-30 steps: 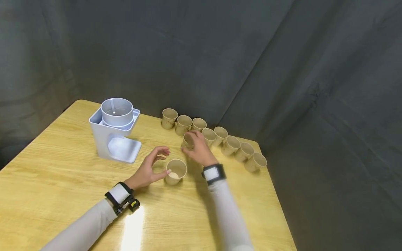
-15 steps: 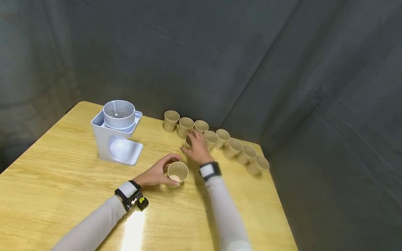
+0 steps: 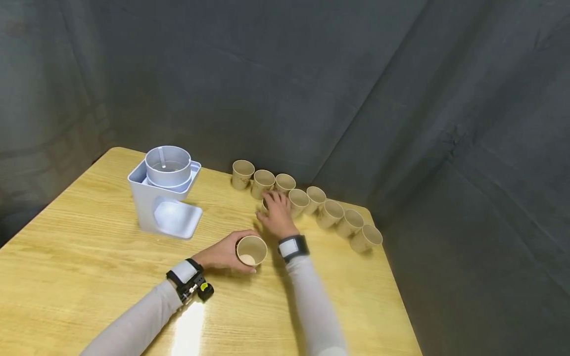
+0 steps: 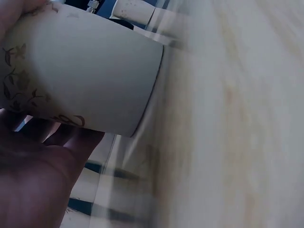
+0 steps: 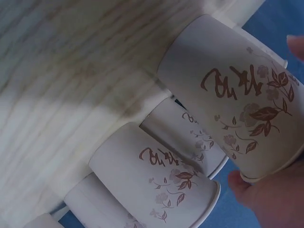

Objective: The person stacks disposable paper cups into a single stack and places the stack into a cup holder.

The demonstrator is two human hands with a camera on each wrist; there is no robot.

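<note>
A beige paper cup [image 3: 253, 245] with something pale at its bottom stands near the middle of the table, and my left hand [image 3: 224, 254] grips its side. In the left wrist view the fingers and palm lie along this cup [image 4: 90, 71], with its printed flowers partly visible. At the front of the cup row, my right hand [image 3: 279, 217] surrounds another paper cup, mostly hidden from the head. The right wrist view shows this upright cup [image 5: 228, 99] with brown flowers and lettering; the thumb is at its rim, while one fingertip [image 5: 295, 46] stands apart from the side.
Several matching cups [image 3: 331, 212] stand close together along the table's back right edge. A white dispenser-like device [image 3: 149, 202] with a round bowl on top is at the left. Dark curtains [image 3: 249, 74] hang behind the wooden table [image 3: 111, 277].
My left hand has moved right and closed around the cup with the pale contents; that cup now leans slightly toward me. My right hand stays around the cup at the row, shifting only a little.
</note>
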